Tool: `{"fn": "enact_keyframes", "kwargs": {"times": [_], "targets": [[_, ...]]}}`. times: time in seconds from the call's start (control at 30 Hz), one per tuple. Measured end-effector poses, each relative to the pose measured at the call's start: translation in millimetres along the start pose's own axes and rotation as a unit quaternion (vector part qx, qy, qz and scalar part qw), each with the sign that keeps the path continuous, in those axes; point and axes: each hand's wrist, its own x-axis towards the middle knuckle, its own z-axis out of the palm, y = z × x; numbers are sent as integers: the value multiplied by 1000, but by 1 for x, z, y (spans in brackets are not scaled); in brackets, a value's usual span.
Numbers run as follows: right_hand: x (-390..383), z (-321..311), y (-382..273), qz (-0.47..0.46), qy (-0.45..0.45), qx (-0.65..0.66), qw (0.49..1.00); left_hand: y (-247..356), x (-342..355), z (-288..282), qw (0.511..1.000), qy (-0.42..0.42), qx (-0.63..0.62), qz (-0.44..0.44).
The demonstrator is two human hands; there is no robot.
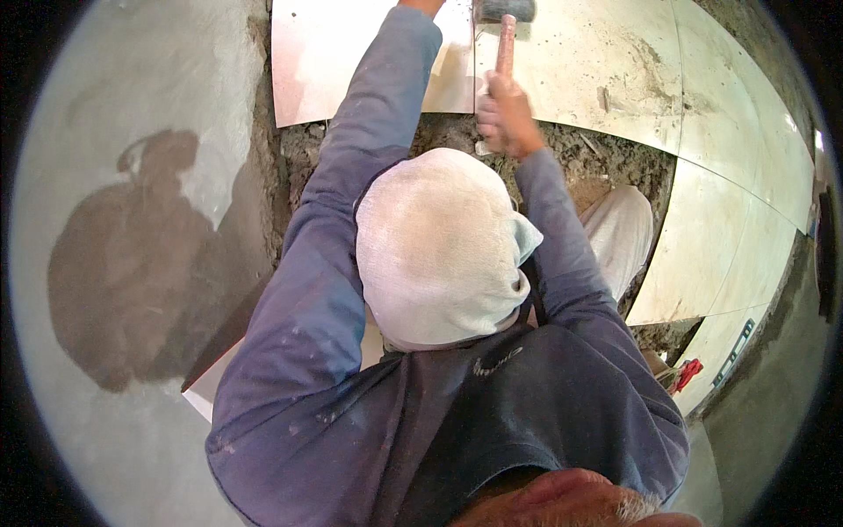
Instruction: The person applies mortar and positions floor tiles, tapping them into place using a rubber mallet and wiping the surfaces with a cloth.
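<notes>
My right hand [509,116] is wrapped round the reddish wooden handle of a mallet [507,46]. The mallet's dark, thick head is at the top edge, over a pale floor tile [580,66] near its seam with the adjoining pale tile [360,66]. My left arm stretches far forward above that left tile. Only the wrist end of my left hand [423,4] shows at the top edge; its fingers are out of view. Rough grey-brown mortar [448,132] lies exposed along the tiles' near edge.
My light-trousered knee [443,250] is in the middle. More pale tiles [694,250] run down the right, with a strip resembling a spirit level [734,353] and something red [688,375]. On the left, a smooth grey surface [114,97] carries a shadow. A pale panel [213,383] shows beside my left arm.
</notes>
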Motion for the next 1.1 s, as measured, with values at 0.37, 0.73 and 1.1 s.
{"fn": "enact_keyframes", "kwargs": {"times": [0.37,0.73,1.1], "targets": [[-5,-73,-43,-164,207,94,960,15,-3,-2,992,-18,-88,-93],[-5,-87,-63,-130,158,8,979,18,-12,-4,989,-19,-91,-115],[-23,-60,-53,-23,99,-178,979,18,-19,-3,988,-13,-58,-145]]}}
